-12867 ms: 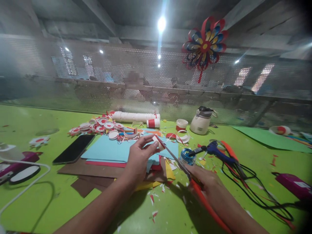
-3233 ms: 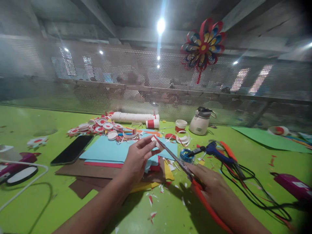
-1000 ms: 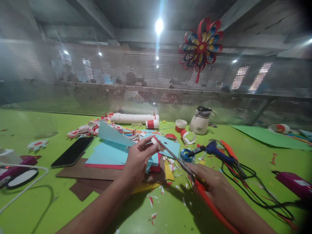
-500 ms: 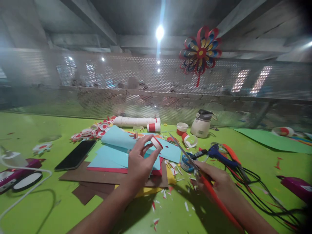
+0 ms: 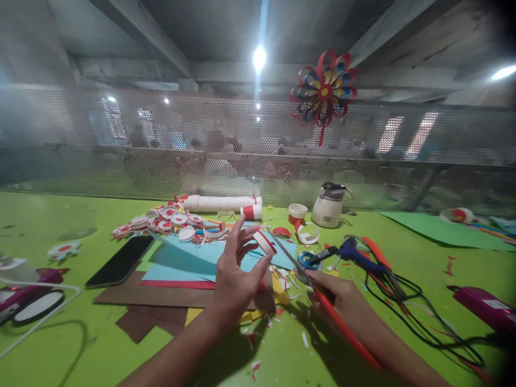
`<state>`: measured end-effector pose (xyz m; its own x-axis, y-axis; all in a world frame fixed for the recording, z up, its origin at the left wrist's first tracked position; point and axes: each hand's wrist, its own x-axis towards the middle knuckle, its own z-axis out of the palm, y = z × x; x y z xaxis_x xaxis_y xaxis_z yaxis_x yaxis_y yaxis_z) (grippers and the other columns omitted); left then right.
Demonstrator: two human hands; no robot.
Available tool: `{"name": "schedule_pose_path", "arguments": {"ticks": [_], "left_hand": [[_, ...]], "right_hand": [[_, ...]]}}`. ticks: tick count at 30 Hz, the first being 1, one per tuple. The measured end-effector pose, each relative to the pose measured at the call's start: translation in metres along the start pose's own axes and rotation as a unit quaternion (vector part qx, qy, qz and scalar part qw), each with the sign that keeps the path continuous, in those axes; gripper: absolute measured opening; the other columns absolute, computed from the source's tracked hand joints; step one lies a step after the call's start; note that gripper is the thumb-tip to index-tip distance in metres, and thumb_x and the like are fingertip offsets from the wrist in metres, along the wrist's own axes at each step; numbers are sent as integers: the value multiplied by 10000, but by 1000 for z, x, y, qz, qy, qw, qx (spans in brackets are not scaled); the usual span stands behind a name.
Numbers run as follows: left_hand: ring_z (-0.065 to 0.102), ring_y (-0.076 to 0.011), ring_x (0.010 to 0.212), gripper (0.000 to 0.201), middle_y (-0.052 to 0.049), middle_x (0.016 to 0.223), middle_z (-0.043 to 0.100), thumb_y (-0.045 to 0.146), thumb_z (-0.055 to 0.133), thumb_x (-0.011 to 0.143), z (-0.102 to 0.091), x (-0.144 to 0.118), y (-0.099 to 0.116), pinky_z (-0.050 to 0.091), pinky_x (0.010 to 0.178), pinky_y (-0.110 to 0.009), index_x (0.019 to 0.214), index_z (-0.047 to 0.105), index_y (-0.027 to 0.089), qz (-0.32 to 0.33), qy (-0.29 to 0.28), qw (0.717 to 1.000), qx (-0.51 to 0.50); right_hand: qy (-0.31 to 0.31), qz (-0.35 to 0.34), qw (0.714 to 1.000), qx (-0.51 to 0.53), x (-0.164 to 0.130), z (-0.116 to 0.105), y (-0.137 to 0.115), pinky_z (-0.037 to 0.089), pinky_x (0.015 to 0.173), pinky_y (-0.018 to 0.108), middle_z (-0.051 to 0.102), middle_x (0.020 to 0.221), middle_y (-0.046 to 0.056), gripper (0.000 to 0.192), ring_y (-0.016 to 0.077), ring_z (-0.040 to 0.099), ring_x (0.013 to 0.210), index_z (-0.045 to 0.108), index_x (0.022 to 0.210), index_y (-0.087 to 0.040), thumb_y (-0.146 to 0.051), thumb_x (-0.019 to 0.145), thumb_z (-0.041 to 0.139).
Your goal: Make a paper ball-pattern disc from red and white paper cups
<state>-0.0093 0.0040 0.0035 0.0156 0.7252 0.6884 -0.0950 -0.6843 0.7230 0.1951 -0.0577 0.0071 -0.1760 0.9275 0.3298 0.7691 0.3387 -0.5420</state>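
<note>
My left hand pinches a small white paper ring with a red edge between thumb and fingers, raised above the paper stack. My right hand grips red-handled scissors; their blades point up and left, with the tips beside the ring. Under both hands lie light blue paper sheets on red, brown and yellow sheets.
The green table carries a black phone, a pile of red-and-white paper rings, a white roll, a white kettle, a blue glue gun with black cords, a glue jar, purple tools at both sides, paper scraps. A mesh screen stands behind.
The blue sheet that had lifted lies flat again. My left hand turned the ring and spread its fingers. The scissors drew away from the ring, then came back beside it.
</note>
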Motion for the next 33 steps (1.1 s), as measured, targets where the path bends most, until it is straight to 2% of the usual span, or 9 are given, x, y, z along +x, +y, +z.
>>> {"name": "schedule_pose_path", "arguments": {"ticks": [4, 7, 9, 11, 14, 17, 21, 28, 33], "left_hand": [[541, -234, 1155, 727, -77, 1251, 555, 167, 700, 739, 2, 0, 2, 454, 1003, -410, 1367, 362, 309, -4, 8, 1000, -5], [563, -225, 1105, 613, -84, 1181, 590, 177, 739, 693, 1, 5, 4, 471, 960, -378, 1245, 481, 238, -88, 22, 992, -86], [607, -204, 989, 474, -76, 1055, 632, 189, 745, 682, -2, 11, 7, 498, 889, -355, 1117, 555, 186, -185, 30, 966, -177], [625, -175, 863, 325, -57, 934, 648, 195, 716, 704, -7, 16, 8, 514, 833, -356, 1001, 588, 159, -261, 33, 924, -276], [628, -169, 783, 165, -59, 862, 656, 213, 660, 744, -12, 20, 9, 528, 772, -361, 884, 605, 145, -321, 43, 869, -375], [644, -198, 765, 185, -110, 845, 674, 283, 626, 771, -13, 22, 5, 523, 664, -304, 867, 619, 126, -356, 49, 844, -398], [657, -205, 740, 203, -146, 824, 684, 307, 592, 798, -12, 23, -1, 500, 600, -257, 887, 599, 125, -375, 50, 843, -383], [638, -167, 674, 215, -134, 817, 683, 284, 530, 823, -14, 27, -7, 474, 572, -237, 973, 573, 136, -381, 18, 866, -323], [609, -151, 640, 269, -104, 804, 670, 347, 524, 815, -16, 24, -13, 442, 544, -231, 979, 594, 145, -360, -10, 900, -247]], "right_hand": [[-6, -3, 1000, 20, 0, 2, -7, 525, 812, 356, 720, 1072, 102, 361, 257, 677, 919, 688, 1098, -160, -222, 791, 508], [6, 1, 1000, 7, 0, 2, -5, 510, 850, 365, 704, 1122, 93, 375, 253, 667, 969, 667, 1137, -178, -199, 799, 506], [6, 18, 1000, -20, 1, 2, -1, 496, 870, 372, 695, 1142, 90, 377, 253, 657, 995, 650, 1167, -189, -207, 821, 501], [0, 42, 997, -61, 2, 4, 3, 484, 878, 391, 689, 1150, 99, 372, 267, 646, 1019, 641, 1184, -192, -229, 846, 489], [-29, 61, 991, -114, 3, 8, 8, 484, 844, 383, 695, 1125, 106, 371, 279, 645, 1012, 631, 1202, -221, -258, 859, 495], [-58, 58, 987, -140, 3, 13, 10, 480, 798, 349, 695, 1117, 96, 381, 272, 649, 991, 616, 1220, -265, -314, 853, 527], [-84, 65, 980, -170, 3, 15, 9, 462, 766, 344, 689, 1113, 112, 413, 291, 642, 983, 610, 1225, -245, -386, 844, 536], [-83, 85, 971, -208, 7, 14, 11, 432, 734, 305, 696, 1075, 123, 436, 277, 642, 972, 611, 1216, -217, -448, 855, 525], [-81, 81, 967, -228, 7, 15, 10, 411, 695, 322, 697, 1032, 148, 429, 304, 646, 923, 625, 1181, -195, -454, 857, 516]]}}
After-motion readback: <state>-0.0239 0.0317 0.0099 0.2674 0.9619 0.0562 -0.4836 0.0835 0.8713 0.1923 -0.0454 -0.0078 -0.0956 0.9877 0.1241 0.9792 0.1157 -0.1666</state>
